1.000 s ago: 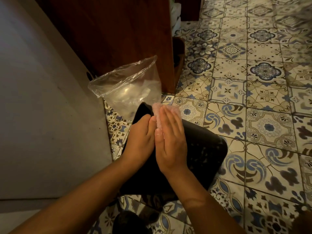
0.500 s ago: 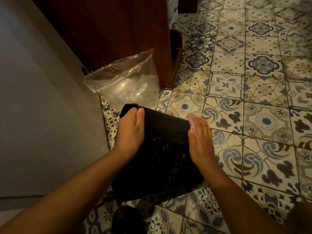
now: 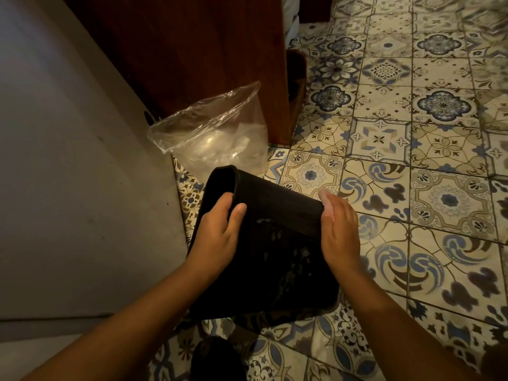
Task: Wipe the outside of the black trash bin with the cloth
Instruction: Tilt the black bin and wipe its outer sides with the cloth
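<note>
Trash bin lies tipped on the tiled floor, wall to its left. Plastic bag just behind it, against the wooden cabinet. Left hand on bin's rim, right hand on its right side over the cloth.

- I see two bare forearms coming in from the lower edge, with no sleeve showing on either as far as the view reaches.
- My left hand wears no glove, ring or band that I can make out.
- My right hand is likewise ungloved, with the wrist bare.
- The light is dim, so I cannot tell finer marks.
</note>
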A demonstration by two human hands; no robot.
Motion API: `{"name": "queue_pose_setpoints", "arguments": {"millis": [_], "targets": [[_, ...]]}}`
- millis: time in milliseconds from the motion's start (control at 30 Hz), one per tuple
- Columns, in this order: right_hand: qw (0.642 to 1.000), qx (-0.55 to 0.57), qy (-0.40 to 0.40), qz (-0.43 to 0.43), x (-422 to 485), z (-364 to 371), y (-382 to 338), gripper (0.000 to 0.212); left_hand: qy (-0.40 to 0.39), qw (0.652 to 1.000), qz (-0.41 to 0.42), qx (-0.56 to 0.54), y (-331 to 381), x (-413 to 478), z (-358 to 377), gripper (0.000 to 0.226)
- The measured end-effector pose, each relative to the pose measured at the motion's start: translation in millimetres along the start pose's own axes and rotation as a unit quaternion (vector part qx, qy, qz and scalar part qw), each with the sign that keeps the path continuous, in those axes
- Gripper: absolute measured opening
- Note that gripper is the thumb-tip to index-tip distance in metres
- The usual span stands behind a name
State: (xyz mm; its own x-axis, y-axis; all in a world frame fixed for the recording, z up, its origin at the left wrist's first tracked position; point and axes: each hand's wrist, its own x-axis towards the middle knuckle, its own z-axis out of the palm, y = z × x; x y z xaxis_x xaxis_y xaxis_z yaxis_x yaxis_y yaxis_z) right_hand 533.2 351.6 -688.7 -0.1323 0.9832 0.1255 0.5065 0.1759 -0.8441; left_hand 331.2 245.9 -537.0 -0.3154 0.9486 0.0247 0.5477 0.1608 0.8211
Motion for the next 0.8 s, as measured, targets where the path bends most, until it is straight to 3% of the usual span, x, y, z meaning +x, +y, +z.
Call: {"name": "queue_pose_setpoints", "arguments": {"millis": [133,233,367,467,700,800], "targets": [[1.0,-0.002,-0.015,-0.001,6.4,3.1,9.3,0.05,0.024,0.999,0.013,0.02,1.2,4.0,0.4,0.032],[0.996,0.06,0.009,0.067,7.3,-7.4,4.7,0.044,0.027,0.999,0.003,0.019,-1.1,9.0,-0.4,0.033],[0.983,0.159,0.045,0.076,-2.9,-27.8,-45.3,0.036,0.014,1.0,-0.014,-0.009,-0.1,16.0,3.1,0.033],[0.971,0.233,0.031,0.03,-18.0,-31.0,-98.0,0.034,0.013,0.999,-0.037,-0.036,2.1,20.2,7.2,0.04],[0.98,0.156,-0.081,-0.092,-56.9,25.8,-143.0,0.058,0.029,0.997,-0.044,-0.056,-5.4,19.9,11.0,0.039],[0.98,0.065,-0.101,-0.158,-62.9,43.9,-141.9,0.061,0.026,0.995,-0.052,-0.082,-5.5,17.8,10.4,0.038]]}}
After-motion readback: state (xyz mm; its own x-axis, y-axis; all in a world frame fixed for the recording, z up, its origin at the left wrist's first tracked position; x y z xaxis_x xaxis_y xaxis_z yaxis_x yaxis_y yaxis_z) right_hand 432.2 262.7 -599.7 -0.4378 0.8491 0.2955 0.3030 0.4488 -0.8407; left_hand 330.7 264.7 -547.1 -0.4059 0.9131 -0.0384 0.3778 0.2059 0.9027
